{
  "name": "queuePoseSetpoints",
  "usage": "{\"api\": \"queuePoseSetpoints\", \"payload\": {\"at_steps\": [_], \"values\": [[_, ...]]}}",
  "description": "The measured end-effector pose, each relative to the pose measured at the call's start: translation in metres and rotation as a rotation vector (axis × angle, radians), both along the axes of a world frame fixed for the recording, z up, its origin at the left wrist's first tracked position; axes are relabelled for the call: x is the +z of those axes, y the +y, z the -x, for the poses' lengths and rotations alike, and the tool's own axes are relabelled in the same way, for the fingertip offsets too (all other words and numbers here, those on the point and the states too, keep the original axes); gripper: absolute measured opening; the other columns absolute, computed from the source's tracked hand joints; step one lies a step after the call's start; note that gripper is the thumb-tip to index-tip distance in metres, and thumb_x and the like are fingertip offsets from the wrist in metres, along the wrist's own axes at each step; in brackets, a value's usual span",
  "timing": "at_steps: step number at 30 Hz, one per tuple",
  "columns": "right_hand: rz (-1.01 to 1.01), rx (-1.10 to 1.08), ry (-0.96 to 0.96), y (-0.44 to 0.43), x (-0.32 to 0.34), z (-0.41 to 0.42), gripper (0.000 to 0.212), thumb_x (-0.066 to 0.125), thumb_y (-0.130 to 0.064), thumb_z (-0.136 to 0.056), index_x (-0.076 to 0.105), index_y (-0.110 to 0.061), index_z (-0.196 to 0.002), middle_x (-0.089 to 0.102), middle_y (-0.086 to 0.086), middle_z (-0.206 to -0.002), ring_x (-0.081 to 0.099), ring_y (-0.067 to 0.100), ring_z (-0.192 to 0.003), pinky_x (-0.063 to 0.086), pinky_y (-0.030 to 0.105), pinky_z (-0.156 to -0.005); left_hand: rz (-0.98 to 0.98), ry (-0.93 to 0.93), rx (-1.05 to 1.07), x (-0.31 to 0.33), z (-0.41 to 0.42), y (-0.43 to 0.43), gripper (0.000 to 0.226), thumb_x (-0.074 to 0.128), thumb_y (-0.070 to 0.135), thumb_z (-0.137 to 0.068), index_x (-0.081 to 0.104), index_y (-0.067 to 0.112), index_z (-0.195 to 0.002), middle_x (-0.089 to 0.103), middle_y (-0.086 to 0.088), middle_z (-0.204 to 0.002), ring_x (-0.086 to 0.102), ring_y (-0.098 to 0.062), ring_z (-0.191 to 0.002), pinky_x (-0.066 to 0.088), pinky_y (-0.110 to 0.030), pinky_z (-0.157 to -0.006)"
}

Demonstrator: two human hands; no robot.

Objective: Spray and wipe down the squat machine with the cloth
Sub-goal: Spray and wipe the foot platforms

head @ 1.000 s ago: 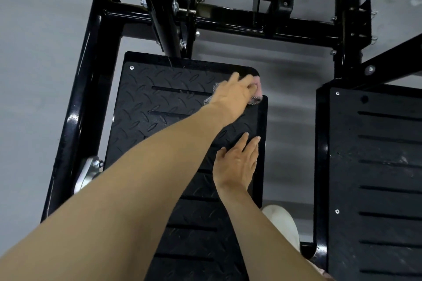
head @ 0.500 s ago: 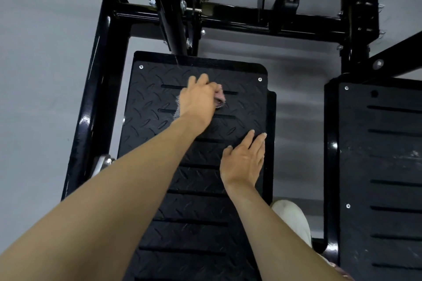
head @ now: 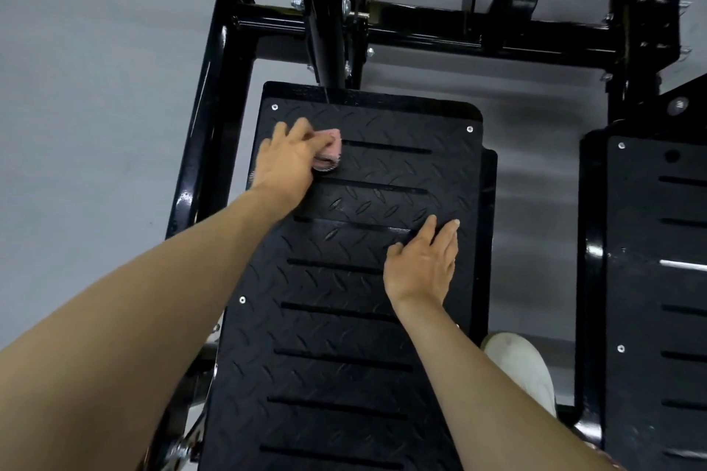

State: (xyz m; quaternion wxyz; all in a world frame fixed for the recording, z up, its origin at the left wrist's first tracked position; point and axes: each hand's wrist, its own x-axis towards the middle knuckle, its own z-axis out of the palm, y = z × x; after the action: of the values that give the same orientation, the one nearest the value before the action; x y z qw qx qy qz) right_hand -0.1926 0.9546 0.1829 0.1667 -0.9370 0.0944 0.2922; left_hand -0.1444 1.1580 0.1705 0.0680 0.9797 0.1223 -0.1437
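Note:
The squat machine's left foot plate (head: 382,172) is black tread metal with long slots. My left hand (head: 287,161) grips a bunched pink cloth (head: 328,151) and presses it on the plate near its far left corner. My right hand (head: 422,264) lies flat on the plate toward its right side, fingers straight, holding nothing. No spray bottle is in view.
A second black foot plate (head: 658,279) stands to the right across a gap of grey floor. The machine's black frame tubes (head: 440,31) run across the far end and down the left side (head: 210,118). A white shoe (head: 524,367) stands in the gap.
My left hand has swept the cloth leftward across the far end of the plate, from the right corner to near the left corner. My right hand stayed flat in place.

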Motion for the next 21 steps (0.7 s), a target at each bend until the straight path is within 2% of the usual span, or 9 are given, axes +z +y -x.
{"api": "queuePoseSetpoints", "payload": {"at_steps": [5,9,13,17,21], "values": [[0.023,0.023,-0.026,-0.003,-0.004,0.006,0.070,0.041,-0.021,-0.098,-0.003,-0.012,-0.152,-0.017,0.014,-0.157,-0.005,0.026,-0.147,0.010,0.040,-0.120,0.027,-0.086,0.287,-0.006,0.005,-0.026,0.064,0.047,-0.007,-0.083,0.043,0.022,-0.140,0.039,-0.009,-0.130,0.037,-0.032,-0.113,0.045,-0.042,-0.084],[0.021,0.024,-0.047,0.006,-0.004,0.006,0.070,0.042,-0.021,-0.098,-0.001,-0.012,-0.152,-0.014,0.016,-0.158,-0.003,0.027,-0.147,0.010,0.040,-0.120,0.025,-0.068,0.169,-0.008,0.001,-0.040,0.069,0.052,-0.003,-0.083,0.033,0.024,-0.144,0.034,-0.007,-0.134,0.036,-0.030,-0.116,0.045,-0.040,-0.089],[0.007,0.047,-0.039,0.015,-0.004,0.006,0.070,0.042,-0.021,-0.098,-0.002,-0.012,-0.152,-0.015,0.016,-0.157,-0.006,0.027,-0.147,0.005,0.038,-0.121,-0.032,-0.013,-0.019,-0.006,0.008,-0.004,0.074,0.054,-0.001,-0.082,0.030,0.027,-0.146,0.033,-0.007,-0.136,0.035,-0.031,-0.118,0.042,-0.040,-0.091],[0.013,0.052,-0.053,0.015,-0.004,0.006,0.070,0.042,-0.021,-0.098,-0.001,-0.012,-0.152,-0.015,0.016,-0.157,-0.005,0.026,-0.147,0.004,0.039,-0.121,-0.016,-0.028,0.170,-0.002,0.015,0.020,0.072,0.050,-0.004,-0.083,0.034,0.028,-0.145,0.037,-0.007,-0.131,0.036,-0.031,-0.114,0.038,-0.037,-0.083],[0.020,0.048,-0.062,0.004,-0.006,0.009,0.070,0.042,-0.020,-0.097,-0.001,-0.012,-0.152,-0.015,0.015,-0.157,-0.005,0.026,-0.147,0.005,0.040,-0.121,0.009,-0.023,0.274,-0.002,0.010,-0.012,0.067,0.051,-0.004,-0.083,0.034,0.021,-0.143,0.035,-0.009,-0.132,0.036,-0.031,-0.117,0.046,-0.040,-0.086]]}}
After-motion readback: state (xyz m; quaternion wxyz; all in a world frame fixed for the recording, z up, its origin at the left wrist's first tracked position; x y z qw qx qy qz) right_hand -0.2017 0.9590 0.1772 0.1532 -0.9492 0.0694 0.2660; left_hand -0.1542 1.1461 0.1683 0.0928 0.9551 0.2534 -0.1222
